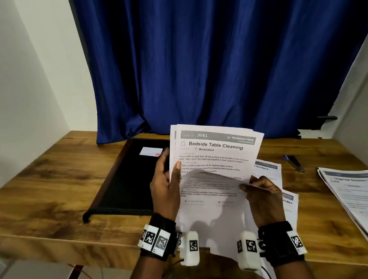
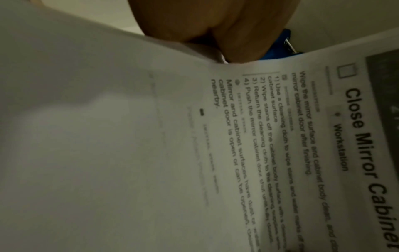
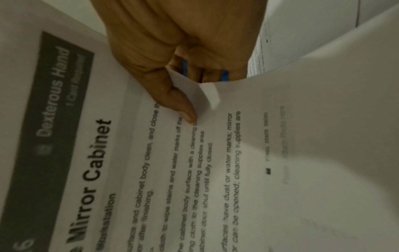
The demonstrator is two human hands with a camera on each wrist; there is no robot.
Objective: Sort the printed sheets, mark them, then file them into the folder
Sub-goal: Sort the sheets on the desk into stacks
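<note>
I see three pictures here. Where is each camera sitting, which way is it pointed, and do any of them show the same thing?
Head: worn on the head, looking forward and down at the wooden table, black folder and held sheets; both hands and wrist bands show.
Left wrist: looks along the left hand at a sheet titled "Close Mirror Cabinet"; only fingers show.
Right wrist: looks along the right hand, whose thumb pinches a lifted sheet corner.
Shared: both wrist views show the same Mirror Cabinet sheet.

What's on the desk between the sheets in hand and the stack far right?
In the head view: two loose printed sheets and a blue pen.
</note>
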